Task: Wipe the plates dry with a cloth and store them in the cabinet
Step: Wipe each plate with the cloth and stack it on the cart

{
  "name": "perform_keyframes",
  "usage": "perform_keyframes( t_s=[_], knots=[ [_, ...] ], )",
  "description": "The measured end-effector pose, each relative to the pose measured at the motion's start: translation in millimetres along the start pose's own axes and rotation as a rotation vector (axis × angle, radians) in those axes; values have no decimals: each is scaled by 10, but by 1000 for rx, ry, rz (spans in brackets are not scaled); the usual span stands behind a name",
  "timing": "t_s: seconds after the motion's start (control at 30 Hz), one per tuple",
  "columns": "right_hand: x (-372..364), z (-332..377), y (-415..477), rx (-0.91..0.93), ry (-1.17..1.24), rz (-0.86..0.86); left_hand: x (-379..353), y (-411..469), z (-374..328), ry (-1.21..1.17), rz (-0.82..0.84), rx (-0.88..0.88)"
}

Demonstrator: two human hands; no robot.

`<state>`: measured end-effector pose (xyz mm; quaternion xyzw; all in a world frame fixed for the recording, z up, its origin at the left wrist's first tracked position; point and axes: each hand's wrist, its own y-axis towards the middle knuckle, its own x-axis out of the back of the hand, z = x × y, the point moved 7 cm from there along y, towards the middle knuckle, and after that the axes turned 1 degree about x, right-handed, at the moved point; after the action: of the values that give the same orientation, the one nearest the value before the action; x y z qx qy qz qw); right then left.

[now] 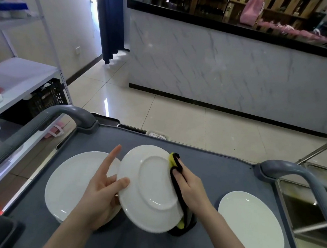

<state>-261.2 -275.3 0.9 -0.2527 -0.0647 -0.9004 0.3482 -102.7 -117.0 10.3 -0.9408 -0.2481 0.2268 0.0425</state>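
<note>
A white plate (pixel 152 187) is held tilted above the grey cart top (pixel 224 170), its underside and foot ring facing me. My left hand (pixel 100 194) grips its left rim, thumb on the underside, index finger pointing up. My right hand (pixel 190 189) presses a yellow cloth with black edging (pixel 174 161) against the plate's right rim, and the cloth hangs down behind the plate. A second white plate (pixel 71 183) lies on the cart at the left, partly hidden by my left hand. A third white plate (pixel 252 226) lies at the right.
Grey cart handles rise at the left (pixel 58 115) and right (pixel 298 174). A white metal shelf rack (pixel 16 80) stands at the left with a black crate (pixel 46 97) beneath. A steel sink unit (pixel 311 210) is at the right. A marble-fronted counter (pixel 234 70) stands across the tiled floor.
</note>
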Motion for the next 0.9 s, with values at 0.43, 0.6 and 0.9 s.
perform_keyframes(
  t_s=[0.43, 0.6, 0.9],
  knots=[
    [-717, 559, -710, 423, -258, 52, 111, 244, 28, 41, -172, 14],
    [-621, 415, -914, 731, -718, 55, 184, 254, 18, 47, -189, 44],
    [-129, -49, -741, 472, -670, -51, 227, 260, -106, 62, -173, 16]
  ],
)
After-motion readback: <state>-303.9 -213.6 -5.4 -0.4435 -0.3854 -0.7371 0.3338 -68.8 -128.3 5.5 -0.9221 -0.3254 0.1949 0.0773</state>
